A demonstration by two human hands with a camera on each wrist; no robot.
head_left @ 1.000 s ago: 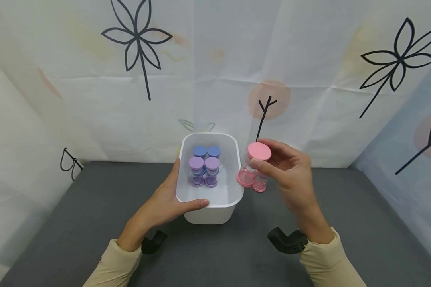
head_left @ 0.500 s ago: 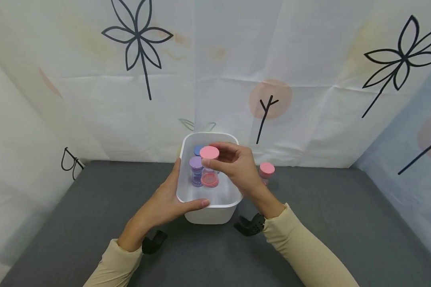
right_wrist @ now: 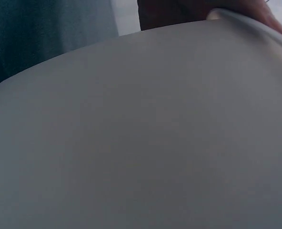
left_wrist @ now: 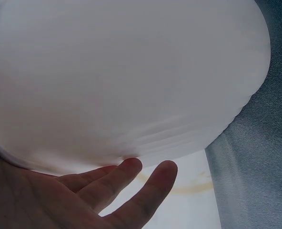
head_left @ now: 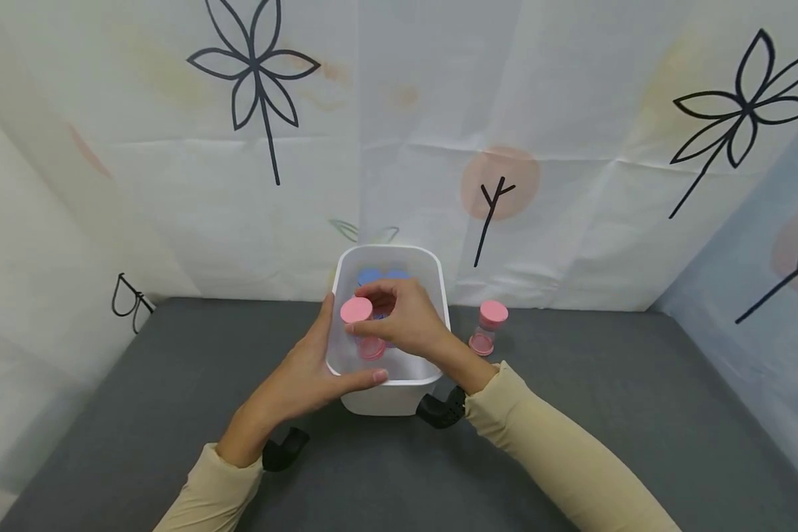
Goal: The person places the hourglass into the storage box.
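Observation:
A white plastic bin (head_left: 384,403) stands on the dark table. My left hand (head_left: 298,377) holds its near left corner, thumb over the front rim and fingers along the outer left wall; those fingers (left_wrist: 146,193) show below the bin in the left wrist view. Inside the bin my right hand (head_left: 406,318) pinches a pink-capped sand timer (head_left: 357,310), slightly tilted. Blue-capped sand timers (head_left: 370,276) stand toward the back of the bin. The right hand mostly hides the purple-capped ones. The bin's wall (right_wrist: 141,129) fills most of the right wrist view.
To the right of the bin, another pink-capped sand timer (head_left: 492,325) stands upright on the table (head_left: 598,414). A white cloth (head_left: 399,89) printed with flowers and trees hangs behind the table and at its sides.
My right hand has carried the pink-capped sand timer from the bin's right side across and down into its front left part. The left hand has stayed on the bin.

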